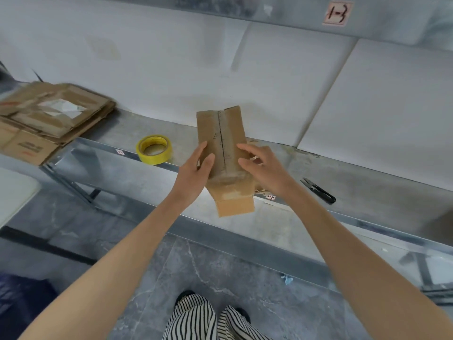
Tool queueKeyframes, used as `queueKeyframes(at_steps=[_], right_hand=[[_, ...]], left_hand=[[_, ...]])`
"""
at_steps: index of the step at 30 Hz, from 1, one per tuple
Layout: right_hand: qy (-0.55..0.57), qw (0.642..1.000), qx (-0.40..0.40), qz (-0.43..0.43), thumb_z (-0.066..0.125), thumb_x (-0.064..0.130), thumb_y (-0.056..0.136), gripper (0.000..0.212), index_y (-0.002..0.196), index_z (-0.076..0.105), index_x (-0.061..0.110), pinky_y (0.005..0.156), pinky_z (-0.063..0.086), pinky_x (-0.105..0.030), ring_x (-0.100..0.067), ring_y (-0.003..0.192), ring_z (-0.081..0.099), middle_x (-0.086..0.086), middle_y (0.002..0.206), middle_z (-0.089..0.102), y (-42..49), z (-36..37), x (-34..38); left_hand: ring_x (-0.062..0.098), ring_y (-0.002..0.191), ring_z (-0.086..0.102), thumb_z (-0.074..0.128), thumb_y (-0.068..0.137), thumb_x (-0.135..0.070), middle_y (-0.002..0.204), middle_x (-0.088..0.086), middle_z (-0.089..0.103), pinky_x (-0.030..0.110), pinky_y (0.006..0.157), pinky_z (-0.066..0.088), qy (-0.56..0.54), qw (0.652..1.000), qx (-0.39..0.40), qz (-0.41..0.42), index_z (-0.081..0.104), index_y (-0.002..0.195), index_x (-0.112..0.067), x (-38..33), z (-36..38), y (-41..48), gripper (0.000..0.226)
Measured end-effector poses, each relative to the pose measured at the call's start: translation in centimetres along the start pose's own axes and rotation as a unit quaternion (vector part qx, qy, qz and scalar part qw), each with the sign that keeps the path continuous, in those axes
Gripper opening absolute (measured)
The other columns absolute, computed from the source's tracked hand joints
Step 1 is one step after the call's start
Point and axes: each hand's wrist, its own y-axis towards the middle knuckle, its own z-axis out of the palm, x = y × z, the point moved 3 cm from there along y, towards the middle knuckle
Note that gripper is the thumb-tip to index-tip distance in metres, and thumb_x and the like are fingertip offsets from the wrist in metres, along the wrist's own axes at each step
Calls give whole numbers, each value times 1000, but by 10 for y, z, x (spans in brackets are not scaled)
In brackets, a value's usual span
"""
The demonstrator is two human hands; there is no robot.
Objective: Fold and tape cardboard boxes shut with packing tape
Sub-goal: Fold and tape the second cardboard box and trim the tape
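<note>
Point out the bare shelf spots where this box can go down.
Bare shelf lies right of the snips, and there is a narrower strip between the cardboard stack and the tape. It is crowded around the box, where brown scraps lie.

Things counted, kind by kind

One cardboard box (pixel 225 133), one roll of yellow tape (pixel 153 158), one pair of black snips (pixel 318 190) and one stack of flattened cartons (pixel 54 114) are seen. Two hands are counted, the left hand (pixel 193 168) and the right hand (pixel 262 168).
</note>
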Motion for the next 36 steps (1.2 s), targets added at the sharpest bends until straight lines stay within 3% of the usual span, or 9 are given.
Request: queueKeyframes(at_steps=[6,11,16,19,21,24,27,32,36], right_hand=[[-70,996,-57,6,50,49,93,54,143,36,35,100,39,-29,-17,109,47,-1,119,36,-8,9,-19],[-37,994,-105,-1,40,27,100,37,135,52,30,92,42,-28,-17,102,53,2,112,47,1,2,-17],[-111,992,-10,-63,38,39,100,43,143,42,29,93,33,-23,-12,106,49,9,116,46,1,-10,-27],[-222,969,22,-104,39,59,94,63,148,30,29,96,37,-30,-16,110,46,4,124,51,3,-14,-33],[-278,952,27,-124,34,68,88,73,149,27,29,95,40,-35,-20,112,46,-2,122,56,5,-16,-36],[-315,939,34,-133,46,60,88,72,150,25,29,92,40,-33,-21,110,46,-4,121,58,7,-21,-33],[-353,923,60,-138,56,54,87,77,151,20,31,90,38,-32,-20,113,46,-3,118,58,4,-25,-26],[-253,954,151,-50,69,56,76,87,147,21,45,88,43,-26,-10,95,53,11,108,58,8,-40,-21],[-253,939,231,-18,75,46,76,92,149,19,40,95,39,-27,-10,100,55,6,124,56,20,-52,-9]], left_hand=[[8,123,47,46,98,-29,148,-4,38,29,107,37,9,1000,-13,10,28,149,-22,-8,34,-2,54],[8,133,38,39,100,-14,147,-6,40,20,109,28,-76,996,-33,-33,38,145,-20,-6,31,3,45],[11,135,36,38,102,-32,150,-2,37,20,108,28,75,996,26,39,32,148,-20,-6,17,-1,48],[17,135,36,46,96,-43,154,2,28,18,100,28,245,962,67,101,18,152,-17,-9,14,-3,67],[25,132,39,49,93,-46,155,5,27,28,99,34,321,936,75,121,15,152,-15,-11,12,0,75],[37,121,49,54,88,-50,154,10,28,40,93,42,405,897,97,151,13,152,-10,-12,8,6,85],[36,121,50,60,83,-54,156,5,24,43,95,45,411,888,130,161,9,152,-14,-7,4,7,96],[14,134,37,58,59,-79,155,-15,23,28,106,34,326,922,196,77,10,152,-33,-12,-12,11,114],[14,135,36,70,71,-63,154,-16,26,26,98,34,384,895,219,66,10,150,-40,-23,-19,20,102]])
